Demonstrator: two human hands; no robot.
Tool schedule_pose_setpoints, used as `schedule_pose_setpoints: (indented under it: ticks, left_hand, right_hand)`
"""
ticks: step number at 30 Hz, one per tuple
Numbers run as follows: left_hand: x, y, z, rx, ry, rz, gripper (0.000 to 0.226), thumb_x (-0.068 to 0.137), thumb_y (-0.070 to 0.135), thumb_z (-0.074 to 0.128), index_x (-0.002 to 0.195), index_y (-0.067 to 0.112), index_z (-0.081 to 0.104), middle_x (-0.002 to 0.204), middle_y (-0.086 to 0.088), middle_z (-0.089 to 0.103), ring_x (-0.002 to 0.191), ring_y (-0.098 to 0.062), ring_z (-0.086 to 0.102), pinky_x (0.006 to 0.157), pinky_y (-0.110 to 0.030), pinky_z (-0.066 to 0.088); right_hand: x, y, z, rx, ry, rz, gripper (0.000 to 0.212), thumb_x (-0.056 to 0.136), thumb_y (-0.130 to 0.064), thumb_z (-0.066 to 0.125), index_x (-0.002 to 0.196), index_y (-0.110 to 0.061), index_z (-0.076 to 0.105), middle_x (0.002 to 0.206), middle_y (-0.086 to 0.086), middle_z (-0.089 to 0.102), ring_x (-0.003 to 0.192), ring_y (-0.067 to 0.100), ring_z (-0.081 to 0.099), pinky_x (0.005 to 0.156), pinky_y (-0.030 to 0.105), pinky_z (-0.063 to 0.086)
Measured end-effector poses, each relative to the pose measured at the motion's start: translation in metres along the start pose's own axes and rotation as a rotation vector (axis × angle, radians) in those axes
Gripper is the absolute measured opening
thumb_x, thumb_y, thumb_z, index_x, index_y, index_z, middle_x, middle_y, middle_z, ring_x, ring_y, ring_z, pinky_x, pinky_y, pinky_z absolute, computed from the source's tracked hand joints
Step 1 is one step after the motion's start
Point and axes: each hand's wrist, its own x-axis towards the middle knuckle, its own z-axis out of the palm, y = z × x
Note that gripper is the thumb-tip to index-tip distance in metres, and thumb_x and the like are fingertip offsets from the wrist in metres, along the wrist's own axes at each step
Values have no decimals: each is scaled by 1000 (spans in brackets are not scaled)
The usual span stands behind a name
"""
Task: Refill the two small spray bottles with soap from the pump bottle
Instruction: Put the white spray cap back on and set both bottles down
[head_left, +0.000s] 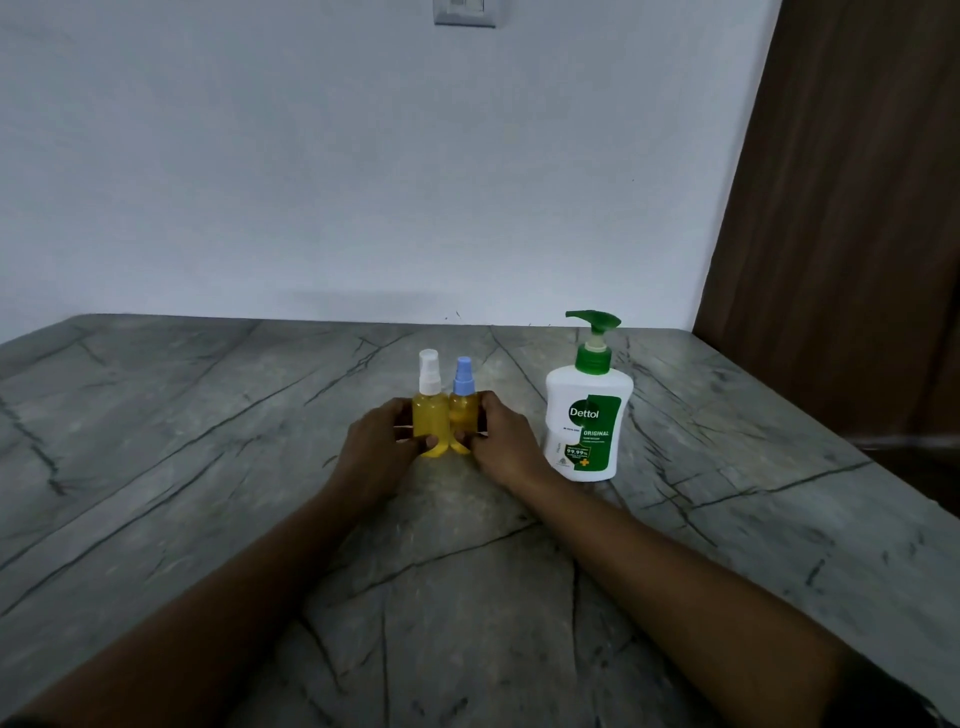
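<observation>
Both small bottles stand upright on the table (208, 467) at my 12 o'clock, touching side by side. My left hand (376, 441) grips the white-capped spray bottle (430, 410), my right hand (501, 441) the blue-capped spray bottle (462, 402).

Fingers: on each hand they are curled round the outer wall of its bottle, thumb across the front low down. Both hands are pinching, not spread.

Reason for the hold, as I judge it: the bottles are narrow and light, so one hand each keeps them from tipping and squares them up as a pair.

Both bodies show yellow through the plastic, and both spray caps are on. I cannot read the exact fill level past my fingers.

The pump bottle (587, 415) stands at 3 o'clock from the pair, apart from my right hand, with its green nozzle pointing toward 9 o'clock. Nothing touches it. It sits within easy reach for dispensing, I judge.

Wall behind at 12 o'clock, wooden panel (841, 208) at 2 o'clock.
</observation>
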Motion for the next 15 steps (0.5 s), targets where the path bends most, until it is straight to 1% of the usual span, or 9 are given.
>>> schedule_pose_setpoints:
  ticks: [3,5,8,12,15]
  left_hand:
    - [8,0,3,39,15,33,45,82,16,71,123,8,55,113,-6,65,86,-6,55,58,-2,38]
    - [17,1,5,65,26,41,45,81,17,71,122,8,56,114,-7,66,87,-7,57,63,-6,37]
    - [29,1,9,76,38,32,45,81,17,72,122,7,56,114,-9,66,96,-16,63,74,-15,39]
    - [41,-4,13,96,54,33,45,81,19,72,121,7,57,113,-10,66,99,-20,63,78,-20,40]
    - [46,-5,15,126,54,22,48,81,21,72,123,6,55,114,-11,66,100,-22,63,80,-24,43]
  right_hand:
    - [10,2,3,-8,10,23,40,91,-16,63,127,-7,48,124,13,61,115,28,57,94,33,44]
    - [17,3,4,-4,29,41,40,91,-16,63,127,-8,48,123,14,61,114,28,57,94,35,45]
    - [27,4,5,9,43,63,39,92,-16,61,128,-8,48,123,14,61,114,29,56,95,36,45]
    - [40,5,6,25,34,84,40,93,-14,59,130,-9,46,125,14,60,116,29,55,98,36,44]
    - [44,7,7,27,35,91,39,92,-12,58,130,-10,46,123,14,60,114,29,56,96,36,44]
